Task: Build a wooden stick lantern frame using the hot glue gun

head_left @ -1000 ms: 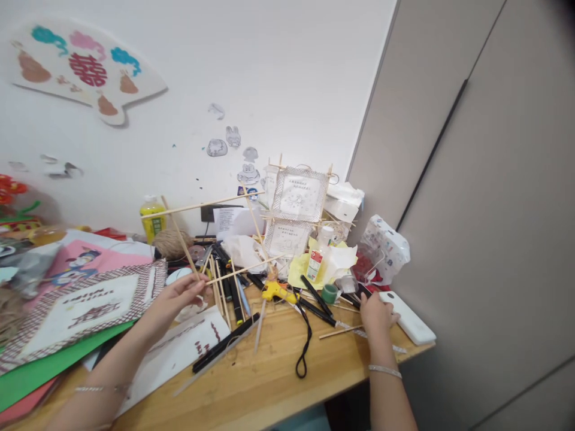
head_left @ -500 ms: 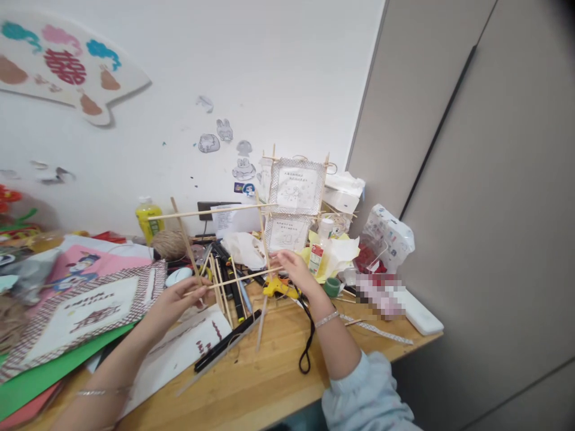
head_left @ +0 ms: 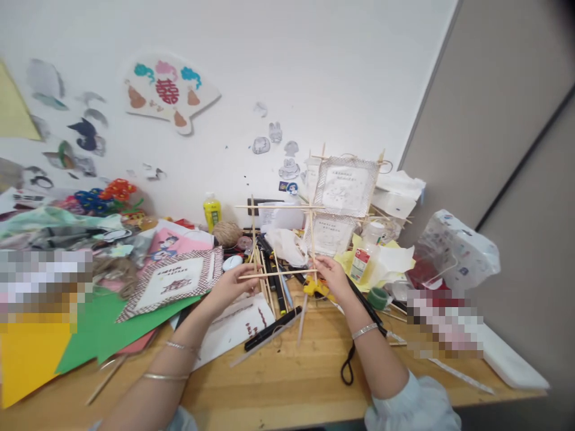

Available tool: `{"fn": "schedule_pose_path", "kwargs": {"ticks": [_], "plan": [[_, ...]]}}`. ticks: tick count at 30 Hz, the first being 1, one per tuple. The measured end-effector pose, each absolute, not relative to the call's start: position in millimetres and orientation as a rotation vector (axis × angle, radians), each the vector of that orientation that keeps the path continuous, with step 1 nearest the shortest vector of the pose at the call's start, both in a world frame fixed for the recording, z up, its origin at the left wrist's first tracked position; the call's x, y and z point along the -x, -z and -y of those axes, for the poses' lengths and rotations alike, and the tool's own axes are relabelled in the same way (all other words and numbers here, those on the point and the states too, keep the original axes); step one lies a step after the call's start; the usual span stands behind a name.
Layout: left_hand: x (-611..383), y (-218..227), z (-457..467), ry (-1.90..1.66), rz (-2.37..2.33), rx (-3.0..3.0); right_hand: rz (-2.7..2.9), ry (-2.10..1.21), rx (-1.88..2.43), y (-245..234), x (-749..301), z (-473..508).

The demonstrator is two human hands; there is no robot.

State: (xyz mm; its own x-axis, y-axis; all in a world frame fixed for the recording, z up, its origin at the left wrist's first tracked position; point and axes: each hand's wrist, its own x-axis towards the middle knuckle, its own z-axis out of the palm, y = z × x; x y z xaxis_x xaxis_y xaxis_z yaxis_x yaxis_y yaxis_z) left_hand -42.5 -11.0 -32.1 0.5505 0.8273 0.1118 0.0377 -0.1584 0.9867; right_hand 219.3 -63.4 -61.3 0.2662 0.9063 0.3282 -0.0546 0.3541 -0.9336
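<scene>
Between my hands a square frame of thin wooden sticks [head_left: 281,208] is held up above the table, its stick ends crossing past the corners. My left hand [head_left: 233,285] is closed on its lower left corner. At the lower right corner my right hand [head_left: 331,272] pinches the sticks. Just below that hand lies a yellow glue gun [head_left: 318,288] with a black cord. Under the frame are loose sticks and black markers [head_left: 279,293]. A black rod-like marker [head_left: 273,328] and a translucent glue stick [head_left: 303,320] lie nearer me.
Against the wall stands a lantern-like stick frame with patterned paper panels [head_left: 345,185]. A yellow-capped bottle [head_left: 212,212] and twine ball [head_left: 227,234] stand behind. Patterned panel [head_left: 175,281] and green paper [head_left: 90,320] lie left; green tape [head_left: 378,297] and a white box [head_left: 512,356] lie right.
My view has swung to the left, so the scene sits farther right. The stick frame now looks more level and squarer to me, with both hands still on its lower corners.
</scene>
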Motion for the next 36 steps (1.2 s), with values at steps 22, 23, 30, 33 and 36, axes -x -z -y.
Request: {"fn": "schedule_pose_path", "kwargs": {"ticks": [22, 23, 30, 33, 36], "plan": [[43, 48, 4, -0.746, -0.698, -1.470, 1.055, -0.809, 1.086, 72, -224, 66], [44, 48, 4, -0.748, -0.681, -1.464, 1.053, -0.810, 1.089, 71, -224, 66], [42, 46, 6, -0.793, -0.643, -1.392, 1.017, -0.807, 1.099, 69, -223, 68], [39, 49, 5, -0.851, -0.663, -1.325, 1.003, -0.804, 1.096, 69, -222, 68], [34, 52, 5, -0.964, -0.684, -1.246, 0.993, -0.798, 1.091, 67, -218, 68]]}}
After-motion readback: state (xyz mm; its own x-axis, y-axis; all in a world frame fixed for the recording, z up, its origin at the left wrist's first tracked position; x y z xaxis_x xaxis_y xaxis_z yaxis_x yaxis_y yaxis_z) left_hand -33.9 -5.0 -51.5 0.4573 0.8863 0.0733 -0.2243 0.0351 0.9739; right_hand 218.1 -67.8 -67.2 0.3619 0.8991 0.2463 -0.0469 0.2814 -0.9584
